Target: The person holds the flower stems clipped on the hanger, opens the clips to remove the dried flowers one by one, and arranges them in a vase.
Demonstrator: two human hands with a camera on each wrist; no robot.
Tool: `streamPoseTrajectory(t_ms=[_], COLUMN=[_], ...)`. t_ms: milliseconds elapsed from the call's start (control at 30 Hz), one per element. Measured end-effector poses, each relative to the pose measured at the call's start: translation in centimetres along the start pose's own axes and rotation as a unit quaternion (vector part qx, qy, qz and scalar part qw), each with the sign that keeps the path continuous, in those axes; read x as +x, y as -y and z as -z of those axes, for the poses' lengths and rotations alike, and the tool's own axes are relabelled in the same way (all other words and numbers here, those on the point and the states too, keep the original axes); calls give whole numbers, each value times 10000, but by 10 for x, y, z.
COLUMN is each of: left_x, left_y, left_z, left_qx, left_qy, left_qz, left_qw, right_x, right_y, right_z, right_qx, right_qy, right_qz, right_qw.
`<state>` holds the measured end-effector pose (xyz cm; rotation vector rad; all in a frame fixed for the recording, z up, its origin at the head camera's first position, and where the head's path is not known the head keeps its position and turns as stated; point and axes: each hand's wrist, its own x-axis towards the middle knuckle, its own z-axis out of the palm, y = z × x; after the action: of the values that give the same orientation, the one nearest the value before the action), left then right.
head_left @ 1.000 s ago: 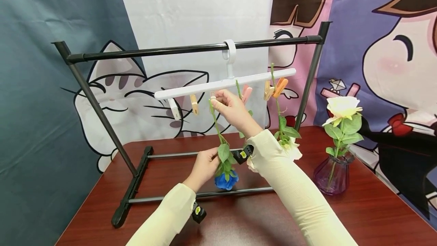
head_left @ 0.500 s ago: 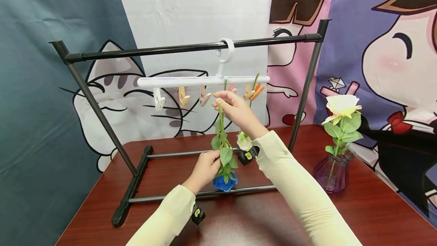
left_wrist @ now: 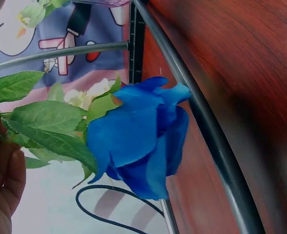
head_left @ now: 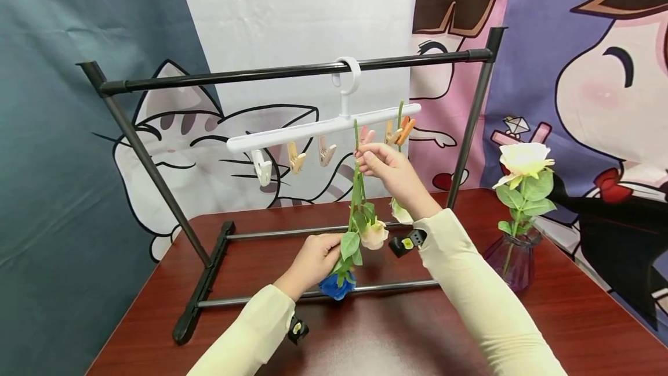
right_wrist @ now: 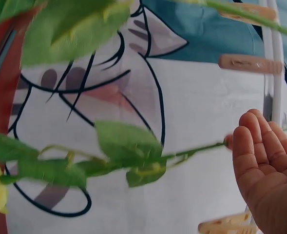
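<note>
My left hand (head_left: 315,257) pinches the leafy stem of a blue rose (head_left: 336,286), which points bloom-down above the front bar; its petals (left_wrist: 138,136) fill the middle of the left wrist view. Near the pink clothespin (head_left: 367,134), my right hand (head_left: 394,173) has its fingers (right_wrist: 248,156) fairly straight in the right wrist view, nothing visible between them. Whether the fingertips touch the clothespin cannot be told. A pale peach rose (head_left: 374,235) hangs upside down beside the blue one. Clothespins dangle from the white hanger (head_left: 292,134), partly hidden by my right hand.
The hanger hooks over the black rack's top bar (head_left: 224,80). Another white rose (head_left: 400,212) hangs behind my right wrist, below the orange clothespin (head_left: 406,130). At right stands a purple glass vase (head_left: 514,263) holding a cream rose (head_left: 524,161). A printed cloth covers the background.
My right hand has left the brownish-pink clothespin and moved right to the pink one. The hanger has swung and turned. The blue rose shifts slightly left and down, still in my left hand.
</note>
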<state>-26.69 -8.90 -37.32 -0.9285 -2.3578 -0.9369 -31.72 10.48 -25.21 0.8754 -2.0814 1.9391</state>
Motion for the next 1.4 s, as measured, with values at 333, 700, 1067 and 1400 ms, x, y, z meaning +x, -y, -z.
streamPoseTrajectory(t_ms=[333,700,1067,1400], left_x=[-2,-4,-6,-1], left_y=[-9,-20,-23,-31], left_z=[11,17,16,15], left_qx=[1153,2625,3507,3906], left_qy=[740,1159,1316,1974], left_qz=[-428,-671,-653,-419], left_qw=[9896,9556,9249,8982], right_x=[-17,-27,-37,-47], right_y=[-5,-4,-2,-8], right_z=[29,52,63,56], right_qx=[85,576,-62,-1028], right_qy=[-387,-463,-489,-125], right_qz=[-196,-43,-162,-141], right_qw=[9990,9973,9987,9945])
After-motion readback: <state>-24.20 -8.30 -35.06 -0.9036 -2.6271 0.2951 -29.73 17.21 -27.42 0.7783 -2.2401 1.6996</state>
